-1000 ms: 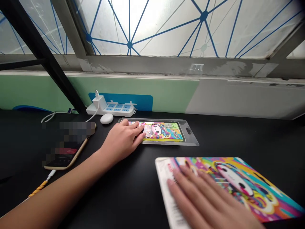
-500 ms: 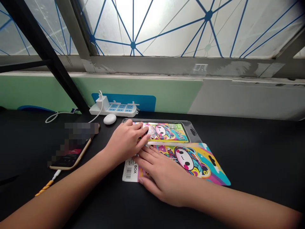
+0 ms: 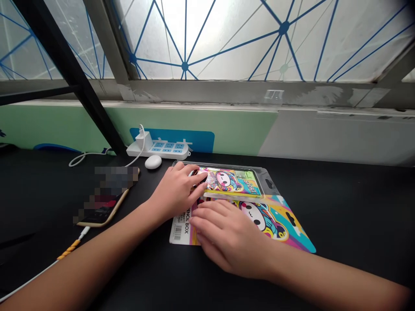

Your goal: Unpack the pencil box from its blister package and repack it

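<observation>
A colourful pencil box in a clear plastic shell (image 3: 241,181) lies on the black desk (image 3: 340,207). My left hand (image 3: 177,190) rests on its left end, fingers curled over the edge. Just in front lies a colourful printed backing card (image 3: 285,226) marked "PENCIL BOX", its far edge touching the shell. My right hand (image 3: 227,235) lies flat on the card's left half with fingers stretched out, pressing it down.
A phone (image 3: 103,201) with a cable lies at the left. A white power strip (image 3: 158,149) with a plugged charger and a small white oval case (image 3: 153,162) sit by the back wall. A black slanted bar (image 3: 71,73) rises at the left.
My right hand slid the printed card from the near right up against the front of the pencil box shell. My left hand stayed on the shell's left end.
</observation>
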